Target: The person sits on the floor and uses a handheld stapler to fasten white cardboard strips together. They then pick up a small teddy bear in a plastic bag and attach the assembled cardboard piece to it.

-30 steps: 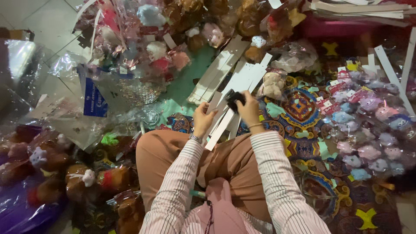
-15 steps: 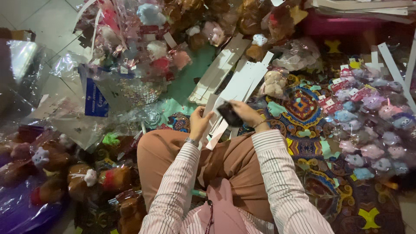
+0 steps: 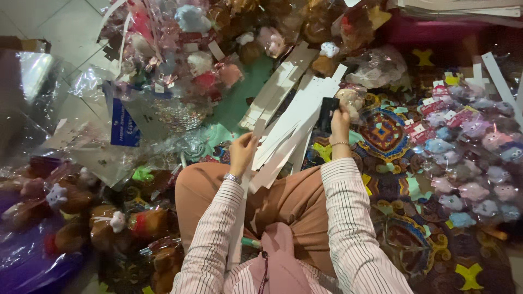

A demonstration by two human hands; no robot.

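Sitting on a patterned rug (image 3: 403, 163) with knees drawn up, the person is working over a fan of long white card strips (image 3: 294, 125) lying on the floor ahead of the lap. The left hand (image 3: 242, 152) is pinching one narrow strip (image 3: 257, 130) between thumb and fingers, its grip pressed together on the card, with the strip tilting up and away toward the pile. The right hand (image 3: 340, 122) is reaching farther forward and is closing its grip around a small black tool (image 3: 327, 109), held upright just beside a small tan plush toy (image 3: 348, 98); what kind of tool it is cannot be told. Both forearms are wearing pink striped sleeves (image 3: 348, 218), and each wrist is carrying a thin bracelet. To the right, rows of small pastel plush toys in clear bags (image 3: 468, 152) are lying on the rug. To the left, brown plush toys (image 3: 109, 223) are piling up beside crumpled clear wrapping (image 3: 65, 130). Beyond the strips, a heap of bagged plush toys (image 3: 218, 43) is covering the floor.
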